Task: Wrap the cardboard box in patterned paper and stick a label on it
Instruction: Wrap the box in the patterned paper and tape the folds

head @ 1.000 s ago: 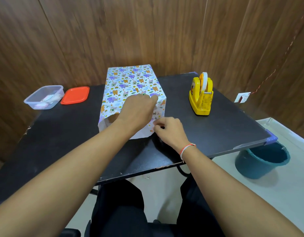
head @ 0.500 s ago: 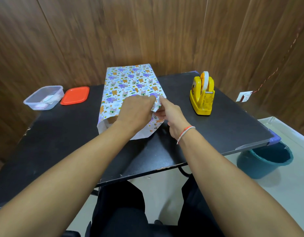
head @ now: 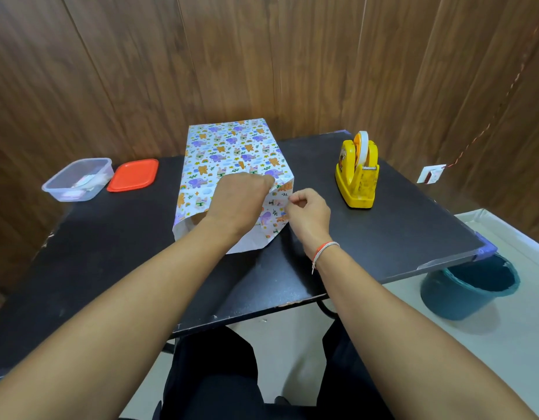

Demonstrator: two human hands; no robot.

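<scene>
Clear plastic tub (head: 77,178) and red lid (head: 132,174) are parked at the far left of the black table (head: 383,237); neither is needed for the fold, though the label may well be in the tub — contents too blurred to tell.

Patterned paper (head: 231,147) is draped over the box at table centre, the box itself hidden apart from a sliver of brown at the open near end. Top and sides are covered; the near end is not yet closed, so the end fold is judged to be the step in hand.

Left hand (head: 236,201) is curled, knuckles up, pressed down on the near top edge, with paper apparently pinched at the fingertips. Pressure is best kept right on the box edge so the sheet is not dragged.

Right hand (head: 309,212) is curled at the right flap, thumb and forefinger pinched together; whether paper or a tape strip is held cannot be told. The side flap should be creased tight against the box corner before the white bottom flap is brought up, otherwise slack is trapped.

Yellow tape dispenser (head: 357,172) is within reach on the right, apart from the box; the fold should be pinned by one hand while tape is fetched.
</scene>
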